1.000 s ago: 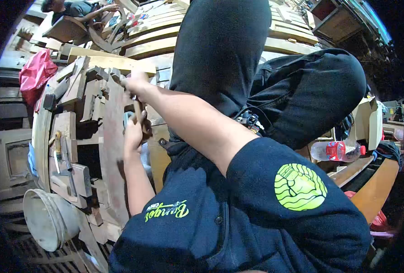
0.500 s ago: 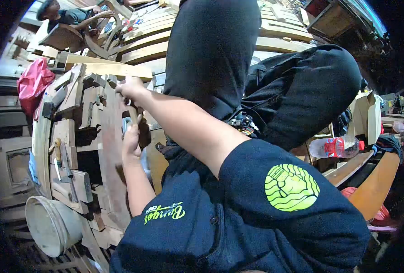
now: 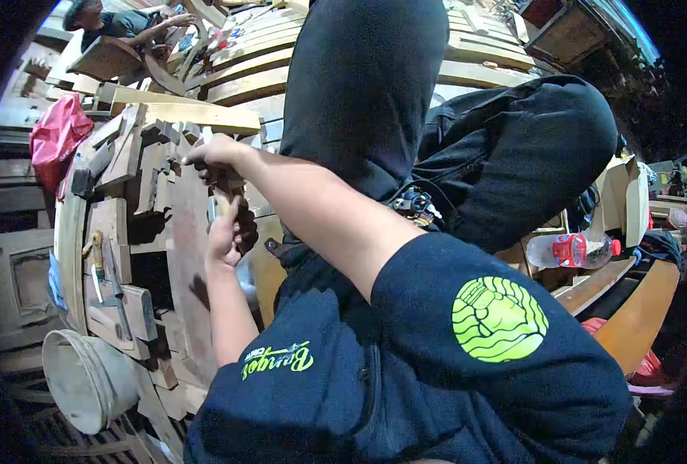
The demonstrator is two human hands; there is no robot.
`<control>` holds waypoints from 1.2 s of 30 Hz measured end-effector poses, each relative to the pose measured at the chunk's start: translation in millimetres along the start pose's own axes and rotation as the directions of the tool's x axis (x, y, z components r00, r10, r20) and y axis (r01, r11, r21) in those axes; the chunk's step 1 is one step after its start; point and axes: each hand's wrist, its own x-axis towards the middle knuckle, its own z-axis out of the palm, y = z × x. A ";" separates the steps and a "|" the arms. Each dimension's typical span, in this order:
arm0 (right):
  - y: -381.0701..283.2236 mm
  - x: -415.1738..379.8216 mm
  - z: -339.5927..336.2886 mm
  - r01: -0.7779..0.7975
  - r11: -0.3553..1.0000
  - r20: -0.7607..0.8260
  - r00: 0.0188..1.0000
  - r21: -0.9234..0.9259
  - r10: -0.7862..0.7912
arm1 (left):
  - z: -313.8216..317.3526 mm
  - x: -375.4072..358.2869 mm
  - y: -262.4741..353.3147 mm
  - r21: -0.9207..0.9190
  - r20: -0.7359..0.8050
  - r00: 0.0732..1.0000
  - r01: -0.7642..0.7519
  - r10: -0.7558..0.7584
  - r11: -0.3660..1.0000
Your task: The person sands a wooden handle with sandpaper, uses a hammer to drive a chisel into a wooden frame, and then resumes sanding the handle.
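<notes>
In the head view, the person's two hands meet near the edge of a long brown board (image 3: 190,271), just in front of the seated body. The left hand (image 3: 225,238) has its fingers clamped on a small wooden piece (image 3: 223,203), which sits in the gap between the two hands; exactly what it is cannot be made out. The right hand (image 3: 220,157) is just above it in the view, its fingers curled; whether they are clamped on the piece cannot be told. Beyond the right hand lies a pale plank (image 3: 193,116). To the left in the view are wood blocks (image 3: 111,220), a tool with a yellowish handle (image 3: 97,251), a pink bag (image 3: 59,139) and a tilted bucket (image 3: 88,379). A bottle (image 3: 572,250) lies at the right, and another person (image 3: 123,25) sits at the upper left
</notes>
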 end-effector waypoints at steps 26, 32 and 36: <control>-10.6 -21.9 -5.3 0.013 0.974 -0.372 0.923 -0.227 -0.099 | 41.8 -2.0 0.0 0.676 -0.174 0.896 -0.193 0.408 0.712; 4.9 -6.0 2.6 0.037 0.994 0.051 0.998 0.107 -0.043 | -18.5 -1.6 -3.7 -0.324 0.400 0.905 0.289 -0.146 0.901; 7.3 -5.9 0.0 -0.019 0.982 -0.586 0.805 -0.190 -0.098 | 10.9 0.0 -5.8 0.995 -0.034 0.676 -0.042 0.736 0.085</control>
